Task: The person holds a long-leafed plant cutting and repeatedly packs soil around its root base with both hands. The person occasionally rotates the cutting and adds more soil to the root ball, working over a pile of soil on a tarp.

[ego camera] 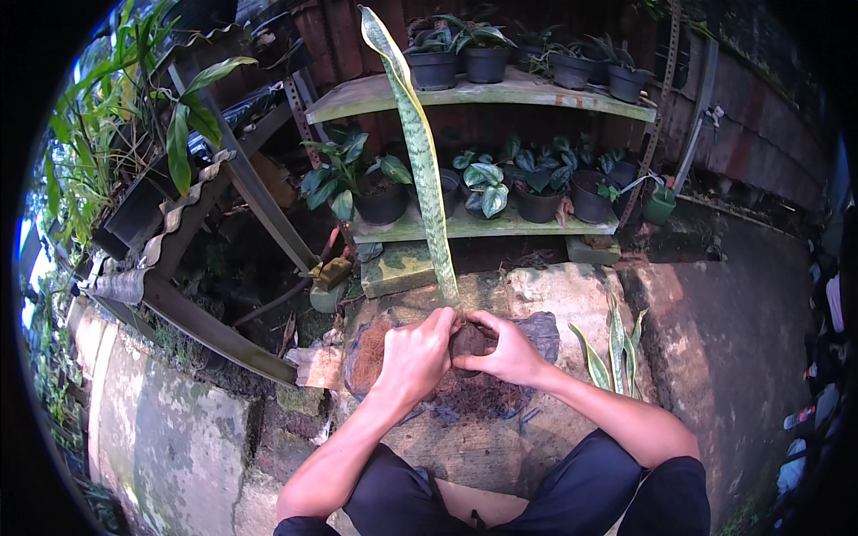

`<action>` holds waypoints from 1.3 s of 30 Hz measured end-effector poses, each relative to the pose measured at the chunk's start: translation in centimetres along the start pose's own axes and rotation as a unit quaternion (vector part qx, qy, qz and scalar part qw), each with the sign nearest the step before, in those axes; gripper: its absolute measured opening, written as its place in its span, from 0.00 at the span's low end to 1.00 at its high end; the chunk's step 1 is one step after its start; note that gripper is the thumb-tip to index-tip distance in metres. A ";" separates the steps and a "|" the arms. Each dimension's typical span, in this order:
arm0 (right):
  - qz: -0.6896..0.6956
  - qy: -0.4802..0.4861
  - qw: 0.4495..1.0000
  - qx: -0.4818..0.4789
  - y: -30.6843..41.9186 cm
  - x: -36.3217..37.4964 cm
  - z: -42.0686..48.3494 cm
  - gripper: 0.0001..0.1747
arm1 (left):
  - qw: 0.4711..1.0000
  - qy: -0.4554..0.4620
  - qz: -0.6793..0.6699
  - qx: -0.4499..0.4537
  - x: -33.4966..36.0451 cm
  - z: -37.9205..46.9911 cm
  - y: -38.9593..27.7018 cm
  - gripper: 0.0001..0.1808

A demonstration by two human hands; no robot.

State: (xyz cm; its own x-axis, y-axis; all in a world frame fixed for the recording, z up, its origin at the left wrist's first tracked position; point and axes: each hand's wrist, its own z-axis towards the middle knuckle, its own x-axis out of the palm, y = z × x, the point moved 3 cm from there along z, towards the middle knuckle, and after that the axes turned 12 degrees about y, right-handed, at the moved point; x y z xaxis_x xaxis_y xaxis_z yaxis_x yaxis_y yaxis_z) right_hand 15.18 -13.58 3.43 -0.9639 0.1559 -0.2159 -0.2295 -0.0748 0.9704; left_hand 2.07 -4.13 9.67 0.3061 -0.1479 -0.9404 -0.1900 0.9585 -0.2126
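A tall snake plant leaf [423, 154] with yellow edges rises upright from between my hands. Around its base is a dark brown root ball or soil lump [469, 343]. My left hand [417, 354] has its fingers curled at the leaf's base and the lump's left side. From the right, my right hand [513, 354] cups the lump with thumb and fingers. Below them lie a dark plastic sheet [541, 332], brown coconut fibre [373, 352] and loose dark planting mix [481, 396]. The fingers partly hide the leaf's base.
A smaller snake plant [617, 352] stands beyond my right forearm. Ahead, potted plants fill an upper shelf [482, 94] and a lower shelf [482, 228]. A metal frame [221, 342] borders the left. My knees [576, 476] flank the stone slab [462, 455].
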 end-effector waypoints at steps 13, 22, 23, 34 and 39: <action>-0.074 -0.013 0.997 0.016 1.2 -0.7 -0.6 0.48 | 0.985 -0.131 -0.014 -0.107 -2.8 -0.2 1.1 0.04; -0.078 -0.051 0.996 -0.007 3.2 -1.6 -0.2 0.49 | 0.982 0.037 0.102 -0.157 -1.0 -1.6 3.2 0.07; -0.080 -0.056 0.995 -0.010 3.2 -1.7 -0.2 0.49 | 0.986 -0.017 0.107 -0.126 -1.4 -1.4 2.7 0.09; -0.128 -0.070 0.989 -0.023 3.9 -1.4 -1.3 0.45 | 0.990 -0.128 -0.023 0.054 -2.7 0.0 -1.6 0.16; -0.130 -0.055 0.990 -0.013 4.5 -1.1 -1.4 0.44 | 0.981 -0.176 0.018 0.075 -2.2 0.5 -1.6 0.11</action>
State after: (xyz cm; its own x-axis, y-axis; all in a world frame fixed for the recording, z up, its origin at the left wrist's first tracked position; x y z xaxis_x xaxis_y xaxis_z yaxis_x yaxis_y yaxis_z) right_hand 15.07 -15.44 7.90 -0.8517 0.2788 -0.4438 -0.4728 -0.0432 0.8801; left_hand 2.18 -5.25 12.24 0.6094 -0.0446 -0.7916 -0.0754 0.9906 -0.1139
